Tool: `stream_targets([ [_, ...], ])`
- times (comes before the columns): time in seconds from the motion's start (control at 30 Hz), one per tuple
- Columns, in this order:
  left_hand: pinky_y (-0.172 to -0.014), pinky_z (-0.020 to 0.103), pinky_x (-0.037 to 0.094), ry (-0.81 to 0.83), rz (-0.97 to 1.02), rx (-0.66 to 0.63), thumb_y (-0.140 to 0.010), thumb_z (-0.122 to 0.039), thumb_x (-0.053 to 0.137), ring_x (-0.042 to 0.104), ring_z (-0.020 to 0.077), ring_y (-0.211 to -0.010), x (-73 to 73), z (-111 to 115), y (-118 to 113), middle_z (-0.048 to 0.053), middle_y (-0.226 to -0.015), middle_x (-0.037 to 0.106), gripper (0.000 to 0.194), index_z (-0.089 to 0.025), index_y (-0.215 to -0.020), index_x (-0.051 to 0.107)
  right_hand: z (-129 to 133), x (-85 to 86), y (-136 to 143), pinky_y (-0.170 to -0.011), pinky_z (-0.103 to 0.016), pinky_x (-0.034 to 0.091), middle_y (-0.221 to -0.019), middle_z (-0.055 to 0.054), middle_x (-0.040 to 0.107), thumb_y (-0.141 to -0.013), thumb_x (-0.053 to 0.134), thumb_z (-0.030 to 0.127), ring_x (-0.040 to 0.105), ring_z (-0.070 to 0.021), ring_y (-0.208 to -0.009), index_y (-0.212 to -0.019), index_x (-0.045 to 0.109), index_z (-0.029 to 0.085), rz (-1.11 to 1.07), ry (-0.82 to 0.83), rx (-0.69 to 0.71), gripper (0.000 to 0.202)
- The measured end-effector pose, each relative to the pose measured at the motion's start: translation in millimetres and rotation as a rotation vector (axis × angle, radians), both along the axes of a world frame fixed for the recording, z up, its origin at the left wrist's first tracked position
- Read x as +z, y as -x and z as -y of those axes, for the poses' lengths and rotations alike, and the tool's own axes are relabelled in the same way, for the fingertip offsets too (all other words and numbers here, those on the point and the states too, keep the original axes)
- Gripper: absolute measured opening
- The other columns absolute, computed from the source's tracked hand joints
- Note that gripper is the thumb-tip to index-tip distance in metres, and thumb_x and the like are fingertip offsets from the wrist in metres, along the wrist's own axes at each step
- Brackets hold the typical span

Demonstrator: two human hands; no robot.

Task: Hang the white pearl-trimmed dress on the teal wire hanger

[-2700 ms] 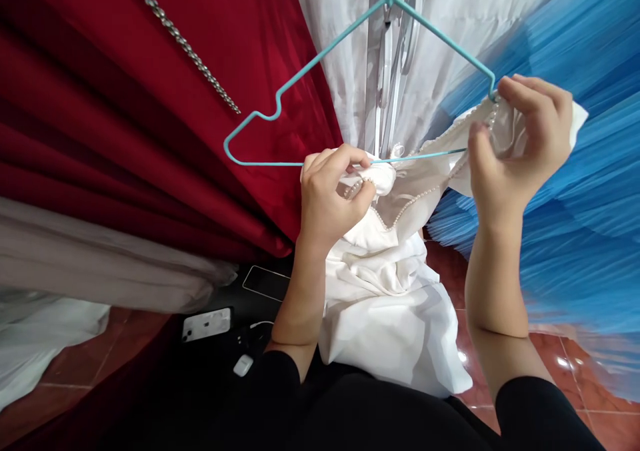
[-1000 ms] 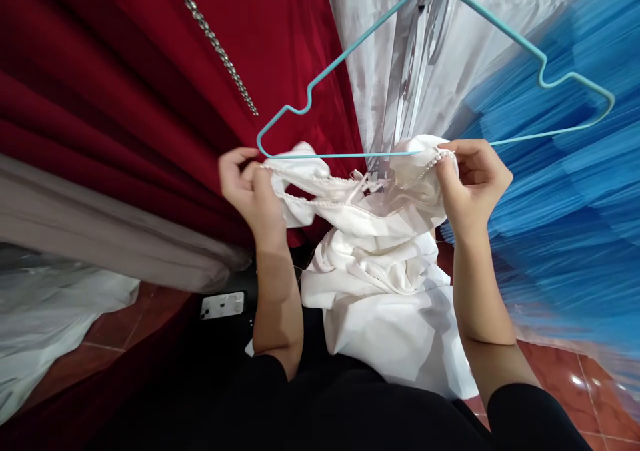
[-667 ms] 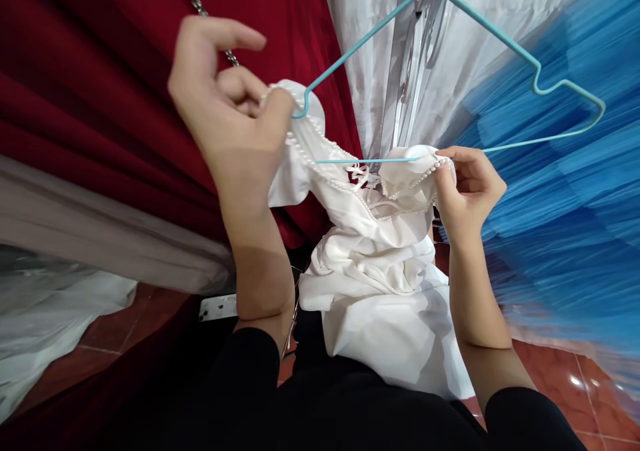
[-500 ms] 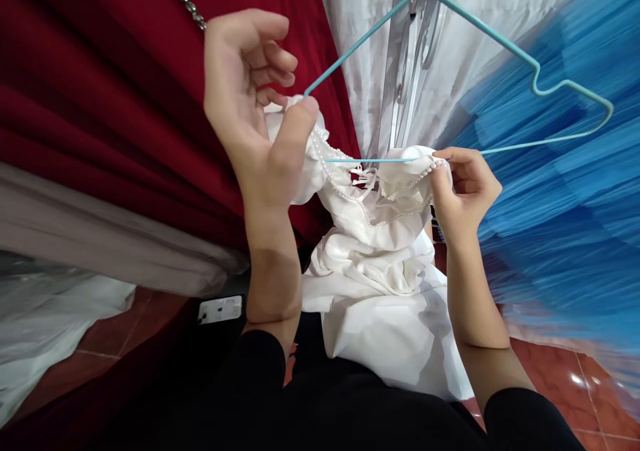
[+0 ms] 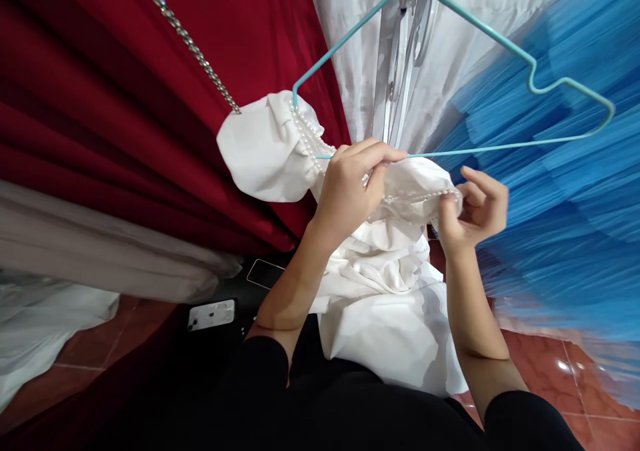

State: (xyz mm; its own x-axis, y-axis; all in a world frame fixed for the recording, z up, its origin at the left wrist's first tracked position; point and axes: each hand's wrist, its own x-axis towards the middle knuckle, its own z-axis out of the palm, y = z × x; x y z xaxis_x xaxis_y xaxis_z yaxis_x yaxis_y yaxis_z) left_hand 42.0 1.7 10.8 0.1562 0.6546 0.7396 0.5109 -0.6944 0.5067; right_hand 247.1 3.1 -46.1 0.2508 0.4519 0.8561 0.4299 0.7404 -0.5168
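Observation:
A white dress (image 5: pixel 385 331) with pearl-trimmed neckline and puffed sleeves lies bunched in front of me. The left end of a light-blue clothes hanger (image 5: pixel 475 24) sits inside one sleeve (image 5: pixel 270 148); its right end sticks out bare over blue tulle. My left hand (image 5: pixel 353 188) is closed at the hanger's bottom bar, over the middle of the neckline, where its fingers hide part of the pearls. Between thumb and bent fingers, my right hand (image 5: pixel 473 211) pinches the pearl edge of the other sleeve (image 5: pixel 423 174), below the bar.
Red drapery (image 5: pixel 100 91) hangs at left with a beaded chain (image 5: pixel 185 34) before it. Blue tulle (image 5: pixel 565 191) fills the right, and white cloth (image 5: pixel 345 31) hangs behind. A white phone (image 5: pixel 211 314) and a dark-screened phone (image 5: pixel 265 273) lie on a black surface.
My left hand has left the left sleeve and moved right to the middle of the hanger's bar. The left sleeve now shows fully. My right hand has lowered slightly with the other sleeve's edge.

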Motion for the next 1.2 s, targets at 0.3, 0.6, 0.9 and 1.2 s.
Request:
stream_targets([
  [0.3,-0.089,0.036,0.054,0.059,0.004,-0.021,-0.101,-0.001,0.057,0.075,0.0194,-0.095,8.2,12,9,0.000,-0.098,0.080,0.030,-0.022,-0.099,0.078,-37,57.2,-104,-0.056,-0.028,0.036,-0.065,0.003,0.053,-0.075,0.076,0.008,0.047,-0.0108,-0.059,-0.068,0.060,0.027,-0.230,0.074,-0.299,0.026],
  [0.6,-0.089,0.036,0.051,0.090,-0.035,0.010,-0.098,0.003,0.054,0.075,0.0197,-0.096,10.4,12,9,0.000,-0.099,0.079,0.034,-0.023,-0.099,0.077,-46,129.8,-48,-0.058,-0.031,0.026,-0.068,0.004,0.055,-0.073,0.067,0.001,0.042,-0.0110,-0.056,-0.068,0.057,0.029,0.065,0.095,-0.185,0.030],
  [0.9,-0.088,0.037,0.048,0.071,-0.092,0.044,-0.100,0.001,0.054,0.074,0.0206,-0.098,4.3,8,8,0.002,-0.102,0.079,0.031,-0.021,-0.100,0.075,9,117.0,15,-0.055,-0.027,0.036,-0.104,0.000,0.069,-0.095,0.077,0.031,0.050,-0.0052,-0.065,-0.110,0.074,0.023,0.227,0.223,0.164,0.017],
  [1.2,-0.101,0.040,0.061,-0.114,0.105,0.008,-0.109,-0.011,0.058,0.074,0.0182,-0.113,-4.0,7,7,0.004,-0.118,0.077,0.024,-0.026,-0.105,0.076,9,28.3,43,-0.066,-0.032,0.060,-0.121,-0.006,0.066,-0.103,0.065,0.035,0.060,-0.0135,-0.078,-0.134,0.069,0.032,0.290,0.321,0.163,0.031],
])
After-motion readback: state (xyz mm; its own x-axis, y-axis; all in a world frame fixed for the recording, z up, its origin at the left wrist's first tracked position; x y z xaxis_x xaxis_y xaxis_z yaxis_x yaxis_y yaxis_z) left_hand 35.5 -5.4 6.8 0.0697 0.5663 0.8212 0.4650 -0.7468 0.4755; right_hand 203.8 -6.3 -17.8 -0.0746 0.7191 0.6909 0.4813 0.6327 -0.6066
